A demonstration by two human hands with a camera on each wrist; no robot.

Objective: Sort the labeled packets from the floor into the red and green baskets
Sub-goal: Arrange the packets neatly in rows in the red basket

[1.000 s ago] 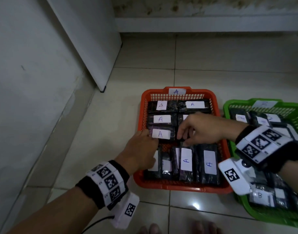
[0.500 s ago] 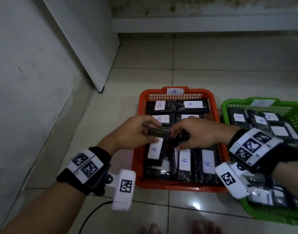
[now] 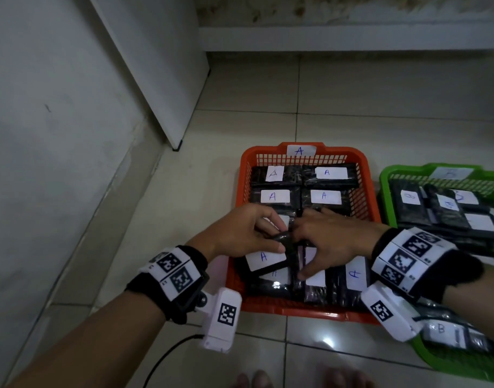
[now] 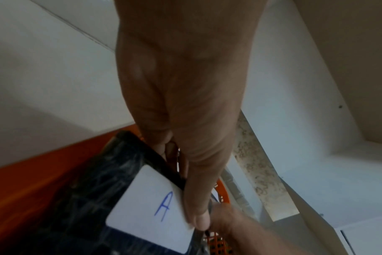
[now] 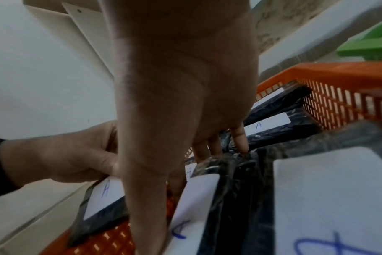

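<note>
- Hands meet over the middle of the red basket [image 3: 364, 175], which sits on the tiled floor [image 3: 366, 88] and is labelled A on its far rim.
- Left hand [image 3: 237, 233] pinches a black packet [image 3: 271, 263] with a white A label; the thumb lies along the label's edge and the other fingers curl behind it, as the left wrist view shows [image 4: 142, 198].
- That packet is tilted, raised above the near-left corner of the basket, at about 8 o'clock from the basket's centre, just inside the left wall.
- Right hand [image 3: 332, 239] reaches in from 4 o'clock; its fingers [image 5: 240, 138] are loosely spread and bent down onto the black wrapping of packets standing in the near row. Whether they grip one I cannot tell.
- The two hands touch or nearly touch at the fingertips in the basket's centre.
- Flat A-labelled packets [image 3: 324, 173] fill the far half of the basket in two rows, reaching close to its slotted walls.
- More packets stand on edge in the near row [image 3: 352, 278], tight against the near wall and right wall.
- Orange mesh floor shows bare in the right wrist view [image 5: 111, 241] below the tilted packet, a small open patch at the near-left.
- Green basket [image 3: 385, 177] sits just beside the red one at 3 o'clock, its rim close to the red rim, holding B-labelled packets [image 3: 441, 329].
- Open tiles lie at 12 o'clock beyond both baskets and at 9 o'clock, up to a grey wall [image 3: 58, 135].
</note>
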